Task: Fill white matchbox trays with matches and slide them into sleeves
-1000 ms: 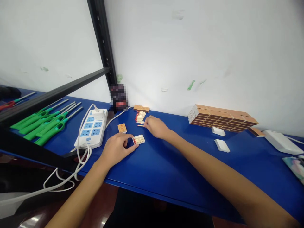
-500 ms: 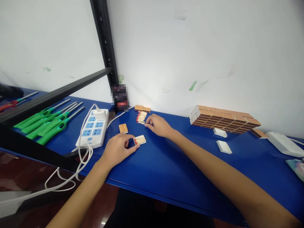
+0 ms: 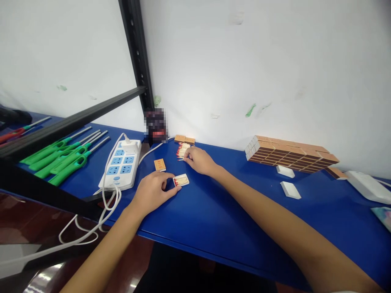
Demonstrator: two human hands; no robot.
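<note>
My left hand (image 3: 153, 191) rests on the blue table, thumb and forefinger closed on the two sides of a small white matchbox tray (image 3: 185, 179). Several red-tipped matches (image 3: 181, 182) lie in the tray. Farther back, my right hand (image 3: 200, 160) pinches at the near edge of a pile of loose matches (image 3: 183, 149). One match (image 3: 180, 160) runs up to its fingertips, which partly cover it. An orange matchbox cover (image 3: 159, 165) lies just beyond my left hand.
Two matchboxes (image 3: 184, 139) sit behind the pile by the wall. To the right are a stack of matchboxes (image 3: 290, 152) and two white trays (image 3: 290, 190). A power strip (image 3: 124, 169), green lighters (image 3: 71, 158) and a black shelf post (image 3: 137, 53) are left.
My right hand has shifted slightly left along the near edge of the match pile, its fingers now closer to the matches. My left hand still holds the tray. The view has moved slightly.
</note>
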